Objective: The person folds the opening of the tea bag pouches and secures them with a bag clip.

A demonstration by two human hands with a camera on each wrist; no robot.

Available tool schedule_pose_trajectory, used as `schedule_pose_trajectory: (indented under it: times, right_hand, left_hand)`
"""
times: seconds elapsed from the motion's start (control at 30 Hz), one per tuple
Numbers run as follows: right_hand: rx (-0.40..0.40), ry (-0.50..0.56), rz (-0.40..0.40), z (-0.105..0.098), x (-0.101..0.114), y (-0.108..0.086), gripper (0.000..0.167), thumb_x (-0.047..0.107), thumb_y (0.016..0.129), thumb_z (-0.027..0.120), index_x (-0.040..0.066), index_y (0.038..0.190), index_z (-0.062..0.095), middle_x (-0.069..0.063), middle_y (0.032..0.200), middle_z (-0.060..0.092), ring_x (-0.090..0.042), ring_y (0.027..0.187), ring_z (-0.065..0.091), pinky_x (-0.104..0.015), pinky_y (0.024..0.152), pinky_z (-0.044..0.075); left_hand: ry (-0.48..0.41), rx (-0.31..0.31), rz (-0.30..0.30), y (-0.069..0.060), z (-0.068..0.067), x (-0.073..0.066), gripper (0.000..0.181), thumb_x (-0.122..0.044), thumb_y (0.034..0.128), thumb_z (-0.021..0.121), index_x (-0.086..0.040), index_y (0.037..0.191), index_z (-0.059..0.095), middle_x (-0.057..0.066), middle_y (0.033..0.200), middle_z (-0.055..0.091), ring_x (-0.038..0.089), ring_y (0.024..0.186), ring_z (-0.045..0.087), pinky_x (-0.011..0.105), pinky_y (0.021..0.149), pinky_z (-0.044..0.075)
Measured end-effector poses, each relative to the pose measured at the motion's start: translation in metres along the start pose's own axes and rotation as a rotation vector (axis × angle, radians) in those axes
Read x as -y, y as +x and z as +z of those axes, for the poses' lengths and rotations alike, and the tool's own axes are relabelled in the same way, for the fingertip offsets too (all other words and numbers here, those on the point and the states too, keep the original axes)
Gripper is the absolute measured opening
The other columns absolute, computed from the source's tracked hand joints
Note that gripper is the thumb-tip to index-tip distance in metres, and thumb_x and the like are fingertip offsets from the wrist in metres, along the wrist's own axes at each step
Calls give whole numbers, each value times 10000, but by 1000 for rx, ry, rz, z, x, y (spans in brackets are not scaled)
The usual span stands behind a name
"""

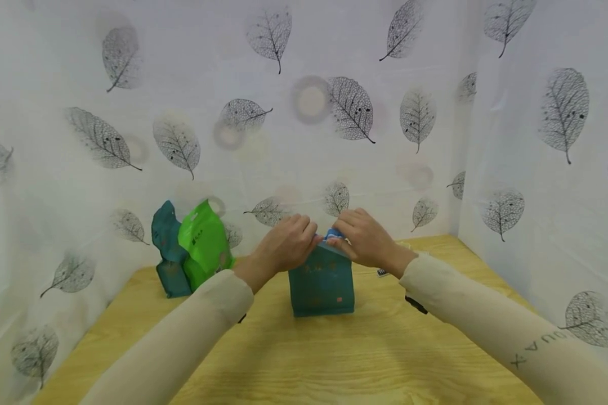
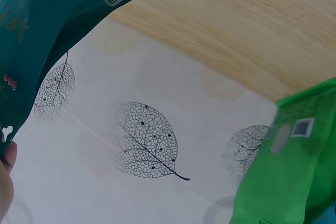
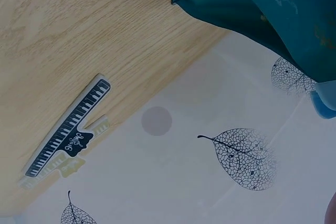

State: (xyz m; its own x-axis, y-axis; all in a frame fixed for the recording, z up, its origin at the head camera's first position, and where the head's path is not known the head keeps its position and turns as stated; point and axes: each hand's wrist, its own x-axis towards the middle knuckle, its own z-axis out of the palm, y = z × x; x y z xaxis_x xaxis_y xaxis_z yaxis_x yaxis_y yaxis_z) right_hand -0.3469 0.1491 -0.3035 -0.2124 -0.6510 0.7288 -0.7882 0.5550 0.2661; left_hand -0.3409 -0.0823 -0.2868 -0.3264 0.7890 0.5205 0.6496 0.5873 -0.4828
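A teal stand-up pouch stands upright on the table, its top edge between my two hands. My left hand pinches the pouch's upper left corner; in the left wrist view its fingertips lie by the punched hang hole. At the upper right, my right hand grips a blue bag clip set at the pouch's top edge. Part of that clip shows at the right edge of the right wrist view. Fingers hide much of the clip, so how far it spans the top cannot be seen.
A second teal pouch and a bright green pouch stand together at the table's back left. Piano-patterned clips lie near the back edge, right of the middle pouch. Leaf-printed white sheeting walls the wooden table.
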Motion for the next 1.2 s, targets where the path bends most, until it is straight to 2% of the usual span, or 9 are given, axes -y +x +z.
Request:
schedule_pose_trajectory:
  times: [0.23, 0.43, 0.63, 0.83, 1.0, 1.2]
  right_hand:
    - [35, 38, 56, 1, -1, -9, 525, 513, 1053, 352, 72, 998, 633, -25, 840, 560, -164, 717, 442, -357, 706, 396]
    - [45, 46, 87, 0, -4, -18, 537, 542, 1044, 339, 86, 944, 604, -23, 819, 563, -172, 724, 458, -374, 723, 411]
    - [51, 55, 79, 1, -8, -28, 508, 520, 1053, 334, 96, 918, 580, -15, 815, 553, -162, 728, 464, -356, 711, 409]
    - [63, 70, 79, 0, -10, -36, 392, 437, 1056, 437, 104, 918, 591, -16, 838, 582, -164, 751, 508, -359, 723, 445]
    - [115, 79, 120, -1, -8, -40, 322, 378, 1053, 487, 103, 933, 603, -16, 854, 597, -167, 775, 526, -369, 757, 467]
    - [142, 114, 144, 0, -6, -44, 151, 250, 976, 649, 108, 953, 602, -9, 871, 602, -154, 792, 532, -372, 773, 476]
  left_hand:
    - [26, 5, 12, -1, -1, 1, 251, -290, 1048, 512, -108, 900, 602, 25, 761, 554, 178, 688, 543, 318, 633, 465]
    - [66, -7, -2, -4, -1, 3, 243, -304, 1042, 512, -110, 941, 617, 29, 805, 598, 201, 744, 576, 338, 676, 472]
    - [58, -19, -16, -8, -3, 6, 245, -303, 1043, 500, -109, 930, 601, 25, 804, 600, 205, 760, 581, 341, 689, 474]
    - [65, -17, -34, -12, -2, 9, 253, -324, 1050, 491, -104, 956, 572, 14, 812, 591, 191, 772, 579, 342, 734, 495]
    - [52, -8, -60, -16, -2, 11, 274, -330, 1050, 497, -73, 1065, 588, 32, 890, 647, 202, 850, 633, 356, 783, 519]
    - [23, -9, -80, -20, -2, 12, 298, -306, 1042, 519, -43, 1167, 583, 58, 977, 691, 228, 944, 665, 380, 824, 533]
